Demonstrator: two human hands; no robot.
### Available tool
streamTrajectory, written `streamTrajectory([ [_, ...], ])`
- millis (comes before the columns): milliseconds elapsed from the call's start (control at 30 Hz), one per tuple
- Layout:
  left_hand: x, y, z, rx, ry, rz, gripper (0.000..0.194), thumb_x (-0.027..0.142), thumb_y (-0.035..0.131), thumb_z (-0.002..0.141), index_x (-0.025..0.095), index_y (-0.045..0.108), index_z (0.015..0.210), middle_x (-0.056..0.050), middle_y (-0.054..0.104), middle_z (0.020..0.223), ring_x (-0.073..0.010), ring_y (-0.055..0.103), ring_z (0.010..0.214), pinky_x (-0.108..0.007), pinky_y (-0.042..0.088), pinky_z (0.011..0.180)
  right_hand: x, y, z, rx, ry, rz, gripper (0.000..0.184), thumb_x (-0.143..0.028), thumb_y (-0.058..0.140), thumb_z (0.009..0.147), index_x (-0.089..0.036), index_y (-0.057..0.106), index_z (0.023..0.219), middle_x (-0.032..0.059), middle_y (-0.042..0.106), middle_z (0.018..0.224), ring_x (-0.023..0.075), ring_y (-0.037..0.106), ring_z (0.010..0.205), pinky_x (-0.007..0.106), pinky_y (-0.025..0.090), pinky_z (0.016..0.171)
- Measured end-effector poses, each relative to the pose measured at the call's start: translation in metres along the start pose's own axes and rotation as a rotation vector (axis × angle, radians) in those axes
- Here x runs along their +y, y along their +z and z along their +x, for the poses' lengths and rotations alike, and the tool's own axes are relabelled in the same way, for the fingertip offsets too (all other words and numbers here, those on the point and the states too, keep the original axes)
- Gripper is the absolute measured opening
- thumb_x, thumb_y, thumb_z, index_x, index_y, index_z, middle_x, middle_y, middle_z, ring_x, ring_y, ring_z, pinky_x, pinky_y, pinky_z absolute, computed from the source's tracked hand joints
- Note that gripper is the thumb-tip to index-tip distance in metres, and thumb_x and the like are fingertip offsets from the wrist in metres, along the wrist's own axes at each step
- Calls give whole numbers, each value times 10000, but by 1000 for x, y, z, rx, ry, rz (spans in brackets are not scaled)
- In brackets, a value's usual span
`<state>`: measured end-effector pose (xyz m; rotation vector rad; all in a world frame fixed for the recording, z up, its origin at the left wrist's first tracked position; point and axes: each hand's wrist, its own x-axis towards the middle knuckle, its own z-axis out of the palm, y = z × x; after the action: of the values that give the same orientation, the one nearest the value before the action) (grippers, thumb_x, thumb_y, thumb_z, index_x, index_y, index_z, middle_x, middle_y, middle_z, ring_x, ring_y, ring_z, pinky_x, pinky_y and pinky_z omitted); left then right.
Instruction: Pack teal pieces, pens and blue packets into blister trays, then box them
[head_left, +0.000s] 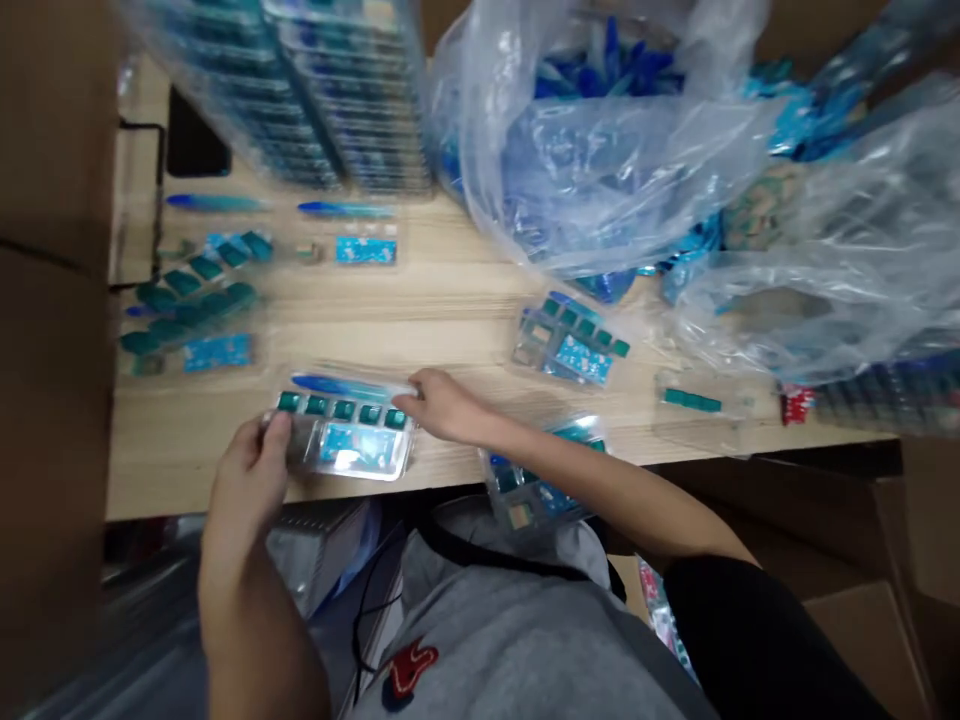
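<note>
Pinching at both ends, our left hand (251,470) sets its thumb on the left end of a clear rectangular plastic tray (306,448), its other fingers mostly hidden, and our right hand (450,405) nips the tray's far right corner. With the tray as our clock's centre, the front edge of the pale wood-grain tabletop (427,335) lies close by at 6 o'clock; we cannot tell whether the tray touches the wood. At half past 3, a second filled clear tray (501,510) juts over that edge, partly behind our right forearm. Toward 1 o'clock, a stretch of visible wood gives us room.

Nearest us inside our tray is a blue speckled packet (352,440) under bright glare, then five dark green squarish pieces (343,410) in a row, then a tapered blue-to-teal stick (341,387) along the far side.

Farther off, a third filled clear tray (534,356) sits toward 2 o'clock and blurred dark green rounded pieces (193,312) at 10. Beyond, a large translucent plastic bag (600,180) bulges between 1 and 2, and tall blurred stacks of filled trays (382,110) stand between 11 and 12.
</note>
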<state>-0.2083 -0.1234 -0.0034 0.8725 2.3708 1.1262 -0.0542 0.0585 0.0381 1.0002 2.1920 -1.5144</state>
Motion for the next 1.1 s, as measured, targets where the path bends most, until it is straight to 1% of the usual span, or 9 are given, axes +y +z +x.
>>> streamTrajectory([
  [100, 58, 13, -2, 96, -219, 105, 261, 511, 488, 858, 300, 596, 750, -41, 601, 764, -293, 597, 815, -570, 467, 844, 15, -29, -24, 190, -55, 55, 262, -288, 545, 906, -80, 659, 1020, 91, 676, 863, 143, 586, 728, 253, 444, 674],
  [300, 170, 99, 7, -272, 139, -30, 278, 341, 448, 879, 187, 618, 1036, -87, 618, 1009, -252, 581, 1008, -468, 470, 945, 67, -135, -113, 522, -23, 62, 226, -253, 525, 881, -153, 681, 1011, 61, 703, 913, 164, 621, 761, 306, 495, 718],
  [433, 204, 170, 23, -509, 296, 111, 240, 256, 428, 927, 122, 620, 978, -121, 621, 947, -254, 574, 992, -439, 450, 958, 119, -176, -129, 585, 158, 4, 247, -360, 525, 873, -175, 688, 873, 56, 708, 830, 195, 643, 747, 371, 517, 768],
  [533, 203, 191, 34, -536, 316, 224, 240, 268, 475, 923, 98, 632, 986, -144, 623, 954, -277, 581, 1012, -445, 451, 957, 146, -177, -115, 550, 220, 4, 257, -344, 492, 873, -161, 660, 939, 85, 707, 905, 207, 665, 758, 390, 537, 791],
  [633, 180, 180, 56, -451, 310, 198, 277, 263, 486, 922, 105, 607, 1115, -155, 624, 1061, -258, 587, 1070, -405, 461, 970, 157, -173, -106, 581, 256, -30, 336, -397, 511, 844, -188, 607, 1089, 120, 689, 1017, 276, 687, 825, 459, 544, 809],
  [767, 129, 134, 103, 19, 128, 300, 327, 181, 485, 896, 121, 550, 1210, -221, 511, 1326, -325, 450, 1307, -513, 321, 1106, 146, -175, -119, 706, 178, -224, 401, -625, 521, 777, -358, 581, 1071, 86, 682, 960, 357, 666, 865, 547, 533, 788],
  [867, 90, 92, 130, 257, 59, 336, 408, 199, 540, 860, 140, 492, 1261, -255, 311, 1501, -408, 212, 1439, -660, 166, 1121, 112, -169, -131, 721, 19, -277, 446, -731, 421, 780, -432, 562, 1080, 83, 679, 955, 365, 658, 838, 546, 541, 708],
  [967, 58, 57, 133, 367, 21, 392, 583, 225, 653, 776, 104, 440, 1305, -291, 225, 1532, -441, 102, 1457, -690, 64, 1124, 63, -145, -120, 613, -173, -299, 409, -610, 449, 855, -362, 579, 1153, 107, 692, 1029, 351, 668, 876, 524, 545, 744],
  [1100, 26, 31, 115, 375, 9, 444, 546, 253, 654, 760, 119, 492, 1264, -262, 399, 1451, -415, 278, 1404, -655, 120, 1134, 2, -100, -49, 359, -359, -463, 316, -297, 494, 922, -166, 618, 1181, 151, 653, 1204, 316, 609, 1132, 477, 486, 971],
])
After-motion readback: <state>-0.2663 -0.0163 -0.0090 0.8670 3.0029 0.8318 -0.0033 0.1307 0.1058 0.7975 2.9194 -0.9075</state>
